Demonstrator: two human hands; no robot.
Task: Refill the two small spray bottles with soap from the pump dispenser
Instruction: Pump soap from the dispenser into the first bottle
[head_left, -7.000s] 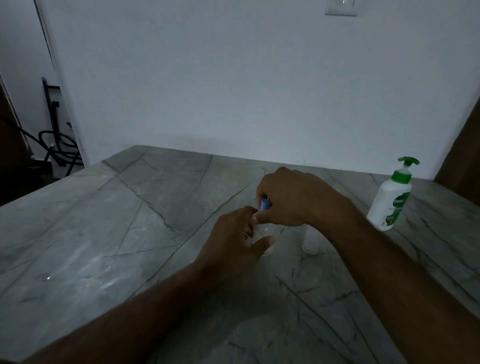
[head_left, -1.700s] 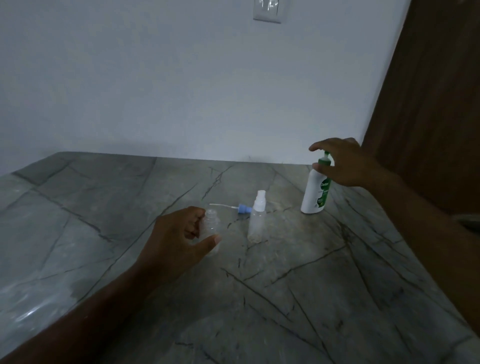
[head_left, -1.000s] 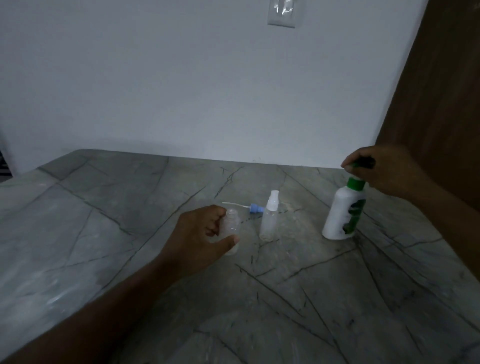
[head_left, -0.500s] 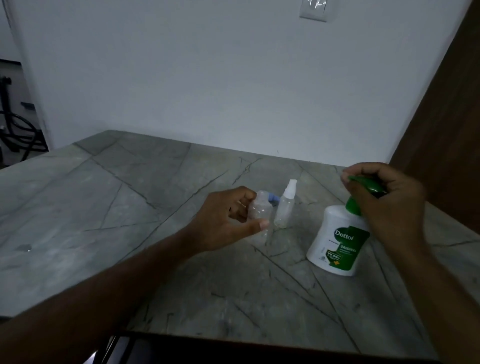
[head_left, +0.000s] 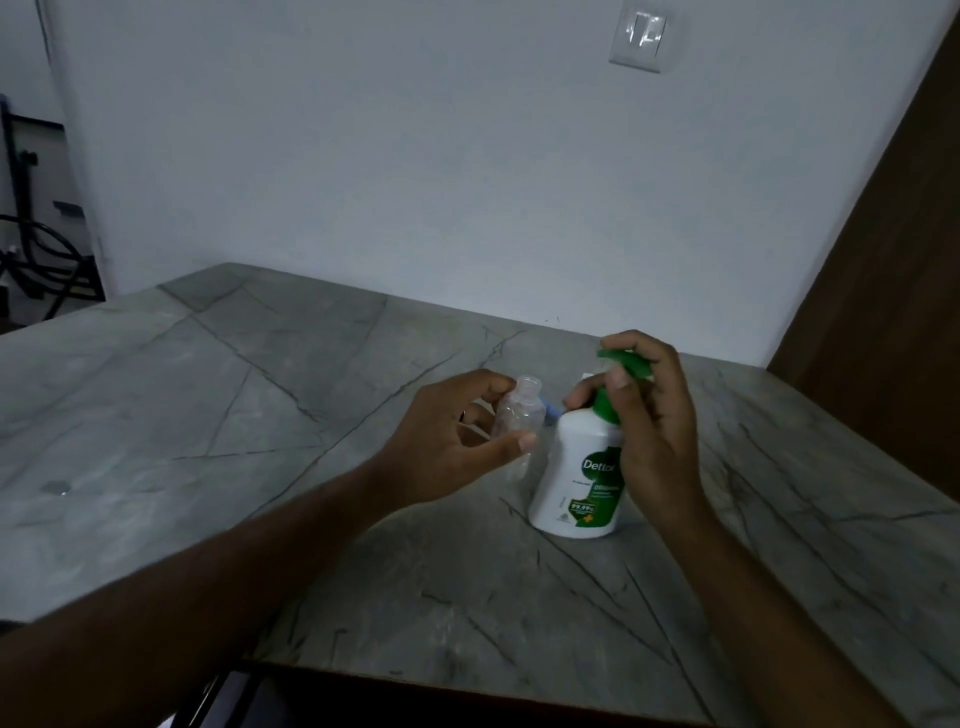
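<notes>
White pump dispenser (head_left: 574, 467) with green pump head and green label, clear colourless spray bottle (head_left: 517, 415) beside it, on grey marble-patterned countertop (head_left: 208, 415) with dark veins; wall white (head_left: 363, 156).

The scene is taken from a single head-worn camera, set above the near edge of the grey marble tabletop (head_left: 218, 415) and faced forward and down across it. Both forearms are seen entering from the bottom of the frame, and the hands are caught close to the lens near the middle. The white wall (head_left: 415, 156) beyond the far edge is taken in, with a switch plate (head_left: 638, 39) at the top. Lines are bent outward by the wide angle. No second view is given.
</notes>
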